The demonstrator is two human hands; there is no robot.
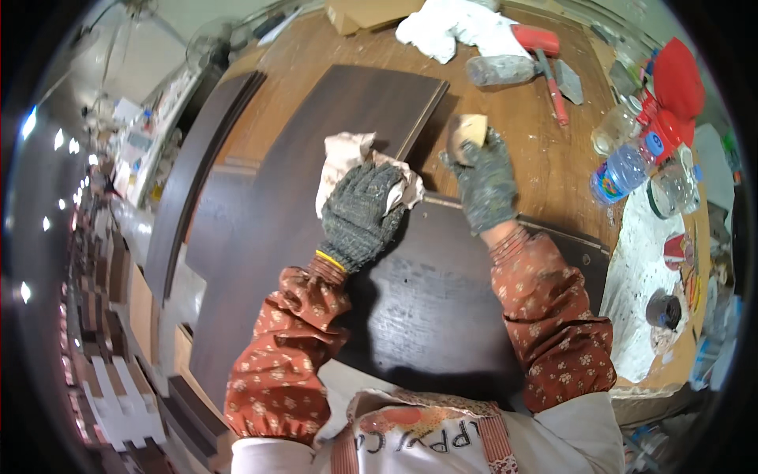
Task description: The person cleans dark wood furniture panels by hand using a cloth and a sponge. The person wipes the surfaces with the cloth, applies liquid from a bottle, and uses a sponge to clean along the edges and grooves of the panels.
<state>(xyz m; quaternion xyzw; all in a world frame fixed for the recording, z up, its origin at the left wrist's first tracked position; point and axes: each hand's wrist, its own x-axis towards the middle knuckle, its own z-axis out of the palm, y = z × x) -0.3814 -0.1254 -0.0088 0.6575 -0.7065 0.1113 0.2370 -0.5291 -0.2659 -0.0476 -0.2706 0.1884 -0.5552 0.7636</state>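
My left hand (360, 212), in a dark grey knit glove, presses a crumpled white cloth (341, 158) onto a dark brown wooden panel (316, 118). The fingers are bent over the cloth. My right hand (485, 183), in a matching glove, is raised beyond the long edge of a second dark panel (430, 292). Between its fingers and thumb is a small tan and brown folded piece (469, 133), whose kind I cannot make out. Both panels lie against each other in front of me, and the nearer one has small holes along its edge.
A red-handled hammer (551, 87), a clear plastic bottle (499, 70) and white cloths (466, 28) lie on the far wooden table. Water bottles (624, 170), a red container (677, 91) and a dark cup (663, 310) stand at the right. More dark boards (197, 174) lean at left.
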